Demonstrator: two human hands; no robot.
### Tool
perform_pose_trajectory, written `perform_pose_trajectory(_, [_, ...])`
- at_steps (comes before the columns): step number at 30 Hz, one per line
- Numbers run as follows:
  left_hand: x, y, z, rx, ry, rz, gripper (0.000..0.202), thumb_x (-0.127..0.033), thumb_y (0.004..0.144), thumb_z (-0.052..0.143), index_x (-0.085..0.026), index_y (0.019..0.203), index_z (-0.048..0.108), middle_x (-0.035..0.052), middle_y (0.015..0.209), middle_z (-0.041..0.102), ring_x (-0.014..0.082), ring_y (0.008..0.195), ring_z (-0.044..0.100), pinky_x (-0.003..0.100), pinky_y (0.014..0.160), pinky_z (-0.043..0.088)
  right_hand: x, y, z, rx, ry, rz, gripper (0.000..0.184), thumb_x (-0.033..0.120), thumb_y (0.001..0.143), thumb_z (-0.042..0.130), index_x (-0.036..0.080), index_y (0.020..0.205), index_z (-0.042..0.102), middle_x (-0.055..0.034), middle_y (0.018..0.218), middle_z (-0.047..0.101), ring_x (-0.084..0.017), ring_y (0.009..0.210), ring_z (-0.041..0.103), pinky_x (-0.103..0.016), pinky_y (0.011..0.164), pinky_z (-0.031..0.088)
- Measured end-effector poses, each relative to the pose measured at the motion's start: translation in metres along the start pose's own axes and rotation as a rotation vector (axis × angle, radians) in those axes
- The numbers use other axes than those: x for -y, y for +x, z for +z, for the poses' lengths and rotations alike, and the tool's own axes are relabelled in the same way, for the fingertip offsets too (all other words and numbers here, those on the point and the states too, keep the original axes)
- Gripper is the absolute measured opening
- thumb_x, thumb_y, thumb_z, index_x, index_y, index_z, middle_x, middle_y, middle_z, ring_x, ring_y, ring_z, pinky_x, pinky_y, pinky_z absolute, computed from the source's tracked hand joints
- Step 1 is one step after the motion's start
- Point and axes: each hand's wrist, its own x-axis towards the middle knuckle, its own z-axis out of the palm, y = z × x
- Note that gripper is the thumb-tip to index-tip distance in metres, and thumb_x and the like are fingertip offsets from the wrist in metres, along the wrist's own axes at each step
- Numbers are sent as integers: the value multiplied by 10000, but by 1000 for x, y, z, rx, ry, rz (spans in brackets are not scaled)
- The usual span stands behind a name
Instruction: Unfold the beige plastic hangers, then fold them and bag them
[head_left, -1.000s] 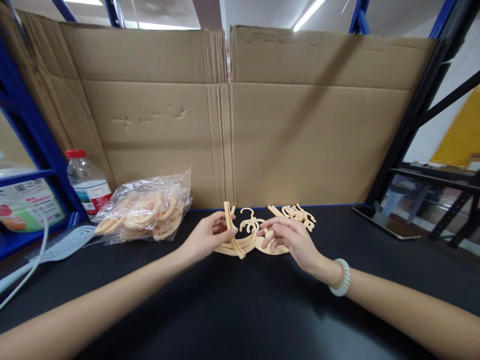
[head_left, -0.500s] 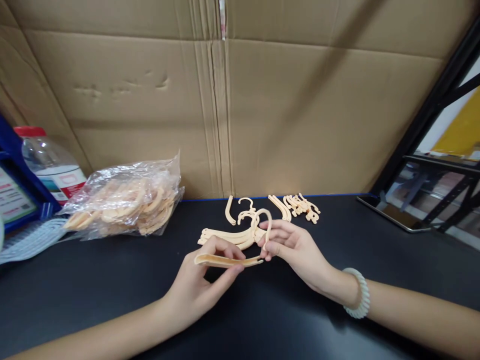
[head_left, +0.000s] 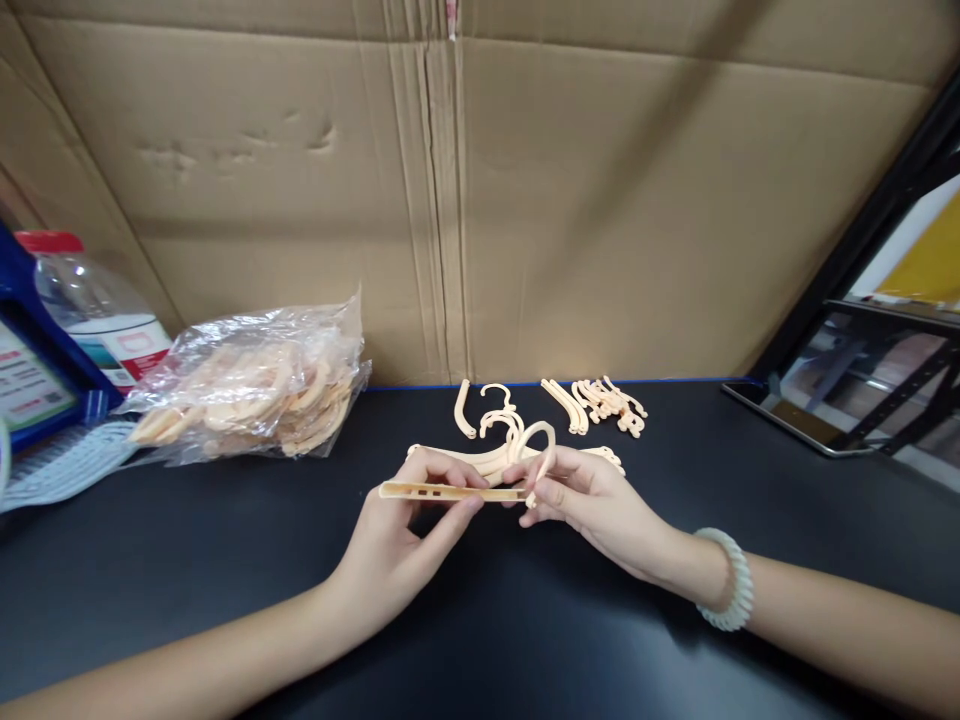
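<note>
My left hand [head_left: 416,520] is closed on a cream plastic hanger arm [head_left: 401,490], held nearly level with small slots showing along it. Between the thumb and fingers of my right hand [head_left: 592,495] is a curved cream hanger hook [head_left: 549,440]. The hook's lower end meets the right end of the arm; whether the two are joined I cannot tell. Just behind my hands lie stacked cream hangers [head_left: 487,460], partly hidden by them.
Farther back lie a loose arm [head_left: 464,410], several more arms [head_left: 564,405] and a heap of hooks [head_left: 611,405]. At left are a clear bag of hanger parts [head_left: 251,390], a grey-blue brush [head_left: 71,460] and a red-capped bottle [head_left: 97,310]. A tablet-like panel [head_left: 795,425] sits at right.
My right hand has brought the hook's lower end against the hanger arm's right end. The arm is now more level, its slotted side showing. The view has shifted slightly.
</note>
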Motion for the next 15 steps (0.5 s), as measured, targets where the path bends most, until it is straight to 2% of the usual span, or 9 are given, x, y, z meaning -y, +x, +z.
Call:
perform_pose_trajectory(6, [-1, -4, 0, 14, 90, 138, 125, -122, 863, 601, -233, 880, 548, 5, 842, 669, 167, 802, 668, 279, 706, 532, 5, -2, 4, 53, 28, 82, 260, 411, 865, 651, 172, 862, 546, -89, 1038, 685, -172, 836, 716, -282, 715, 576])
perform_pose_trajectory(11, [-3, -4, 0, 12, 119, 164, 108, -131, 856, 615, -223, 850, 559, 18, 819, 685, 177, 772, 676, 285, 684, 539, 2, -1, 4, 49, 33, 122, 290, 414, 863, 654, 177, 822, 491, -64, 952, 694, -164, 769, 729, -263, 690, 580])
perform_pose_trajectory(15, [-5, -4, 0, 57, 129, 223, 116, -128, 857, 617, -215, 814, 552, 25, 796, 694, 177, 753, 682, 281, 677, 545, -1, 0, 3, 34, 38, 113, 300, 408, 865, 654, 181, 806, 467, -38, 881, 692, -165, 746, 732, -263, 674, 584])
